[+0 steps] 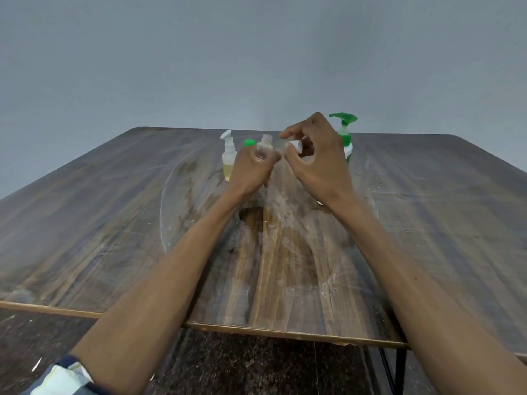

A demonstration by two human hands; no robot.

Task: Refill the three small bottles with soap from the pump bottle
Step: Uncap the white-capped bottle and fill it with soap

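Note:
My left hand point(251, 169) grips a small clear bottle point(264, 145) with its threaded neck uncovered, held above the table. Just right of it, my right hand point(316, 161) pinches a small white cap point(296, 146) between thumb and fingers. A small bottle with a white pump top point(229, 158), partly filled with yellowish soap, stands left of my left hand. Behind my left hand a green cap point(249, 143) shows; the bottle under it is hidden. The pump bottle point(345, 132), with a green pump head, stands behind my right hand, mostly covered by it.
The wooden table point(114, 223) is worn and smeared with whitish marks, and wet spots lie at the right. Its near edge point(285, 334) runs across the bottom, with dark speckled floor below. A plain grey wall stands behind.

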